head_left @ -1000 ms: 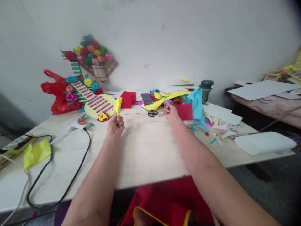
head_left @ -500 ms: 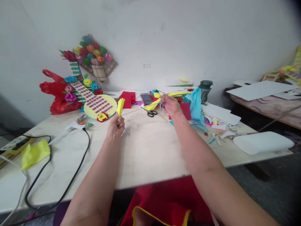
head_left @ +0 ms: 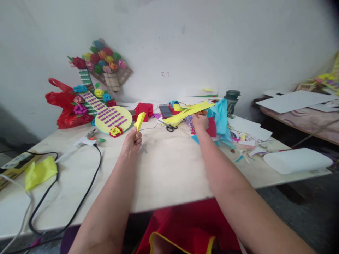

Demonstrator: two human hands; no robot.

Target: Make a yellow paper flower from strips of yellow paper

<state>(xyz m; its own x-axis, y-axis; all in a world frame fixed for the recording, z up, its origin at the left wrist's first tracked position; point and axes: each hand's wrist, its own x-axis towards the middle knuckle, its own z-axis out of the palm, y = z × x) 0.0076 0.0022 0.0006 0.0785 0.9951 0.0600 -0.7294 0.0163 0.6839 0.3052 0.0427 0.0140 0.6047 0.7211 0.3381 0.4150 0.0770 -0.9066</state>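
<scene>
the left hand (head_left: 131,141) sits just left of the frame's centre, its fingers closed around the lower end of a folded yellow paper fan (head_left: 139,121), which sticks up above the fist and leans to the right. a thin pale thread (head_left: 150,127) runs from this hand in a loose curve toward the right. the right hand (head_left: 200,122) is right of centre and higher in the frame, fingers curled at the edge of a heap of coloured paper scraps (head_left: 219,114). a small bluish-purple thing (head_left: 189,120) shows at its fingertips, but i cannot tell whether the hand grips it. a pair of black-handled scissors (head_left: 171,127) lies between the two hands, nearer the right one. a flat red paper sheet (head_left: 212,127) lies just beside the right hand. toward the left, a white glue gun (head_left: 84,141) with a black cable (head_left: 79,201) rests on the pale wooden table (head_left: 169,169).
</scene>
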